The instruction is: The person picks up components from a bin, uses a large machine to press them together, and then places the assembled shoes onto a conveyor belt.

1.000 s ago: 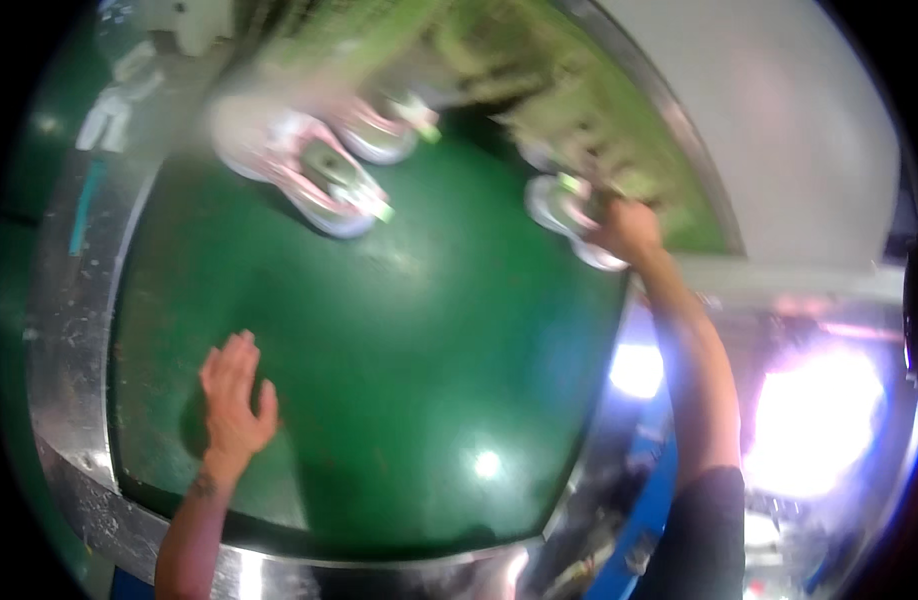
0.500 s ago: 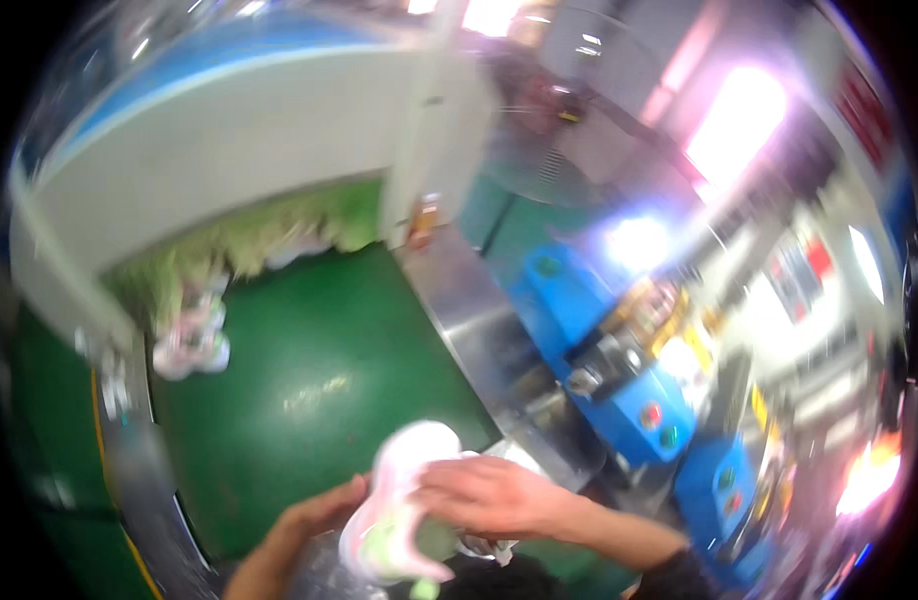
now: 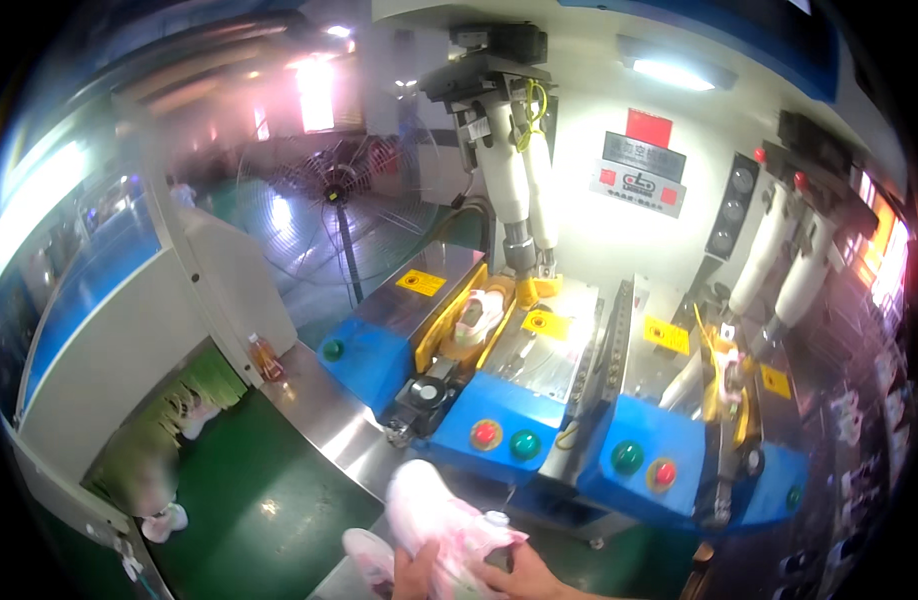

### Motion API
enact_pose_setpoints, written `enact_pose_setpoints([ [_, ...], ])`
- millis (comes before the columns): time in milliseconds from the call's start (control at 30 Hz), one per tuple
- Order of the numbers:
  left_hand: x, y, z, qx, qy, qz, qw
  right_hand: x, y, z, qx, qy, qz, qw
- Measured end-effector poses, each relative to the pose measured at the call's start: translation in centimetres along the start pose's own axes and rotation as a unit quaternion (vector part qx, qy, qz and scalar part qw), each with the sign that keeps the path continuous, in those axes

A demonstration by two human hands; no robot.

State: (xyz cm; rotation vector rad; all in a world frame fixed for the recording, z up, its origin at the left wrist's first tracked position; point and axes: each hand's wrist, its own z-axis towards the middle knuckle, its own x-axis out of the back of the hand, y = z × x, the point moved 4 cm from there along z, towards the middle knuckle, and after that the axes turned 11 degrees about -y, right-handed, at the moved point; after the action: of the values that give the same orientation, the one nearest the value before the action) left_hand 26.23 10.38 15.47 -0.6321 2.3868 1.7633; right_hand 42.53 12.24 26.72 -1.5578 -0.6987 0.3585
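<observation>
Left fingers (image 3: 419,566) and right fingers (image 3: 498,577) hold a pink-white shoe (image 3: 426,512)

Belt (image 3: 279,490) lies left, bottle (image 3: 265,357) on its edge (image 3: 324,412); fan (image 3: 334,190) stands behind; machine (image 3: 509,395) sits right, one shoe (image 3: 478,318) in its left bay (image 3: 443,336); another shoe (image 3: 431,512) is before it.

Head view's a wide fisheye, worn up in front of the blue-fronted machine (image 3: 504,400) and facing it at a downward slant. Super close to the held pink-and-white shoe (image 3: 431,512) this side of the machine; the fan (image 3: 333,195) is way farther off, past the machine's left end.
</observation>
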Motion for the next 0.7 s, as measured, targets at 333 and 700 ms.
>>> enact_pose_setpoints([
  [333, -15.3, 15.4, 36.4, -0.171, -0.090, 0.580, 0.791, 9.8, -0.3, 4.4, -0.174, 0.150, 0.117, 0.966],
  [700, -17.5, 19.6, 51.7, -0.077, -0.459, 0.307, 0.830, 12.1, 1.6, 9.9, -0.185, 0.291, 0.066, 0.936],
])
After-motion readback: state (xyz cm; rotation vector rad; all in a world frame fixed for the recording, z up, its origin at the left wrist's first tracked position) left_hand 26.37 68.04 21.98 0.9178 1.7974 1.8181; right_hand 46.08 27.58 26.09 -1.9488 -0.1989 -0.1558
